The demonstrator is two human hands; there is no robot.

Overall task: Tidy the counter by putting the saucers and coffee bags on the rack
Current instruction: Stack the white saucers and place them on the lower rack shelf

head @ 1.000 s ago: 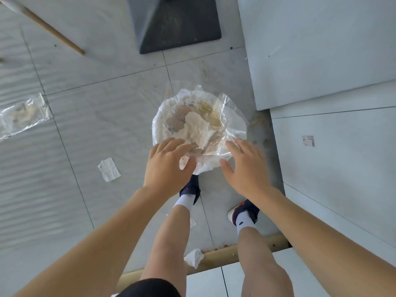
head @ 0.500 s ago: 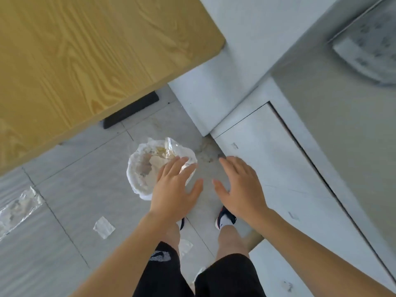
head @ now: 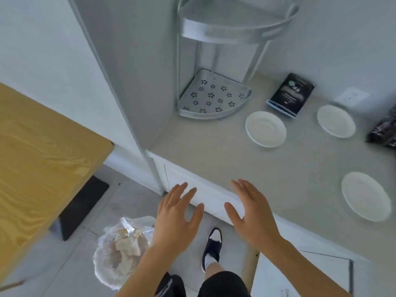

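Both the left hand [head: 177, 219] and right hand [head: 252, 215] hang spread and empty; a hasty grab could skid the round white ceramic saucer [head: 366, 196] at lower right off the counter

Three white saucers lie flat on the counter [head: 214, 151]: one [head: 265, 129] just right of the rack [head: 214, 97], one [head: 336, 121] farther right, one [head: 366, 196] nearest. A black coffee bag [head: 289, 94] lies flat behind the first saucer; another [head: 383, 129] sits at the right edge. The silver corner rack's perforated lower shelf is empty.
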